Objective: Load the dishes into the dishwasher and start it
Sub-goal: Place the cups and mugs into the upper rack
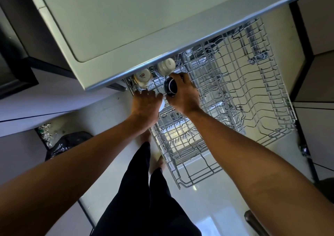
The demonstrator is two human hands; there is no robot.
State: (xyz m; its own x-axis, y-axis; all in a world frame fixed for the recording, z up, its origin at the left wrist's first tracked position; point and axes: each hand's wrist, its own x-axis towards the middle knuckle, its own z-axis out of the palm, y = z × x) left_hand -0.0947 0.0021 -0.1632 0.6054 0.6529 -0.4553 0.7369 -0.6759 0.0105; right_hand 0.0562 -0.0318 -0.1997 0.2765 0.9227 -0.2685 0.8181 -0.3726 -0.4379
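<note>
Head view, looking down. Upper rack (235,83) of the dishwasher pulled out beneath the counter edge (144,36). Right hand (182,94) closed around a dark cup (170,87), held upside down over the rack's far left corner. Left hand (145,102) just beside it, fingers spread flat, over a white object (161,106) of uncertain kind. Two white mugs (142,76) inverted in the rack behind. Dark trousers (144,190) below.
</note>
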